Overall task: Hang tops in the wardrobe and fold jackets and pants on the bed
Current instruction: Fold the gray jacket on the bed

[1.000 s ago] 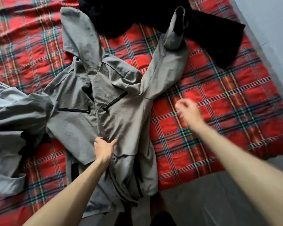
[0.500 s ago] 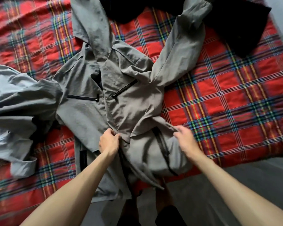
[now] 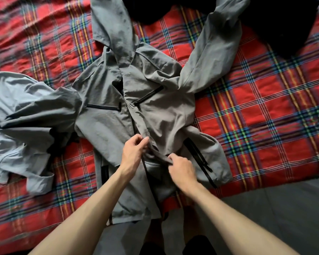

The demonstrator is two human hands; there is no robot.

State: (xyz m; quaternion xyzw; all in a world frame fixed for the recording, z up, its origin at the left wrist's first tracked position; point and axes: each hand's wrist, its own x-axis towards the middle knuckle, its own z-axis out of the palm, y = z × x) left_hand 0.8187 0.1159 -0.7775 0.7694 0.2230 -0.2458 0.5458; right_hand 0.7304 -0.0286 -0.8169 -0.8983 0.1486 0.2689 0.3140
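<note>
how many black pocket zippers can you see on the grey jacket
4: two chest zippers, one left and one right of the front opening; two lower ones, near the left hem and right of the right hand. Folds may hide others.

Red plaid bed (image 3: 265, 116), grey jacket (image 3: 164, 116), black garment (image 3: 284, 24), light-grey garment (image 3: 17, 107)

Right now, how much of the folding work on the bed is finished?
Nothing looks finished. The grey jacket lies spread out unfolded on the plaid bed cover. In hand: the left hand and right hand pinch its front edges near the zipper. Left: folding it, plus the black garment above.
</note>
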